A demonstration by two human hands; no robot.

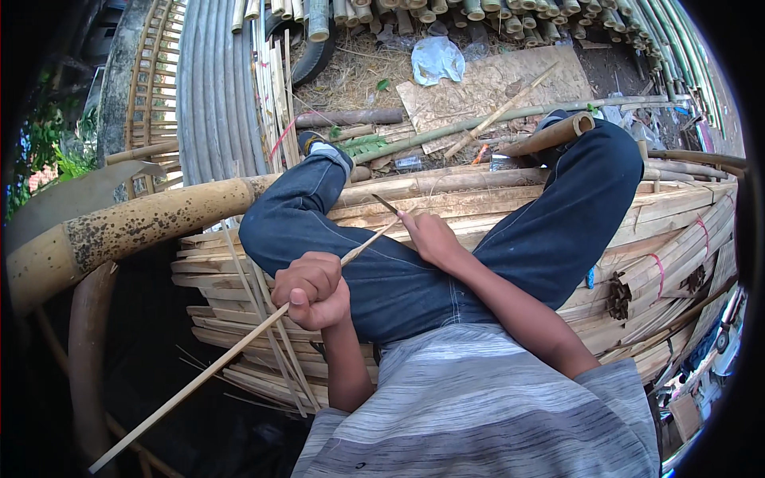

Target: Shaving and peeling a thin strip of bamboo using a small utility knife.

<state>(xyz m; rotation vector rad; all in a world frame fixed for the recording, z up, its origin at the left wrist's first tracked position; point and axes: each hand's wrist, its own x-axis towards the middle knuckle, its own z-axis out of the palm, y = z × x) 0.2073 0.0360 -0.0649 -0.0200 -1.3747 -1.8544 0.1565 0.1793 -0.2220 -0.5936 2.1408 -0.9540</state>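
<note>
A long, thin bamboo strip (191, 384) runs slantwise from the lower left up toward my lap. My left hand (312, 291) is closed in a fist round it, above my left thigh. The strip's far end tapers near my right hand (431, 239), which is closed on a knife. The knife's dark blade (385, 204) points up and to the left, close to the strip's tip. The handle is hidden inside my fingers, and whether blade and strip touch I cannot tell.
I sit on stacked split bamboo slats (215, 279). A thick bamboo pole (159, 227) crosses at left, and a cut bamboo tube (550, 135) lies by my right knee. Beyond are a cardboard sheet (550, 76), a plastic bag (437, 60), corrugated sheeting (213, 88) and piled poles (526, 17).
</note>
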